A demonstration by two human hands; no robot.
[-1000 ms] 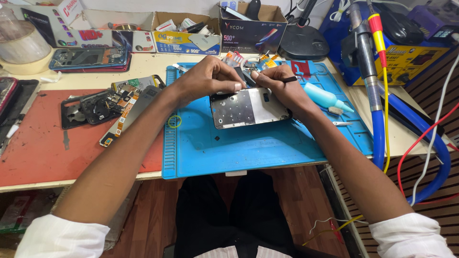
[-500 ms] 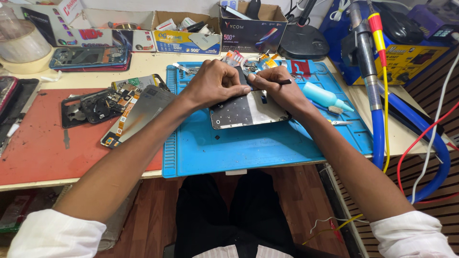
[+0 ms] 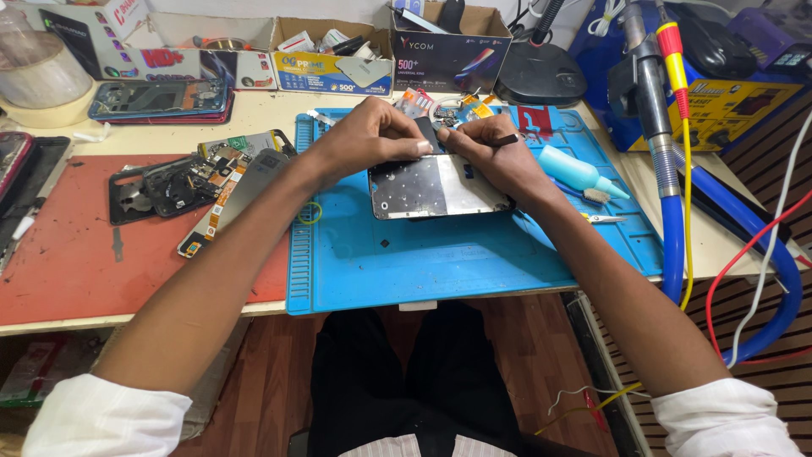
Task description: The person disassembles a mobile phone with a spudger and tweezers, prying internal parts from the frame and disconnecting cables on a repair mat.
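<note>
An opened phone frame (image 3: 431, 186), metal inside face up, lies on the blue work mat (image 3: 423, 254). My left hand (image 3: 368, 135) presses on its upper left edge, with the fingertips at a small black part near the top. My right hand (image 3: 495, 152) rests on the frame's upper right corner and grips a thin black tool (image 3: 506, 140) that points toward the top of the frame. Both hands meet above the frame and hide its top edge.
A red mat (image 3: 76, 254) at left holds a disassembled phone back (image 3: 156, 188) and a circuit board strip (image 3: 222, 199). A teal glue bottle (image 3: 575, 169) lies right of the frame. Boxes (image 3: 448, 51) line the back. A blue hose (image 3: 677, 245) and wires run at right.
My hands and the phone frame have stayed close together; the frame has tilted slightly and my left fingertips have shifted right along its top edge toward the right hand.
</note>
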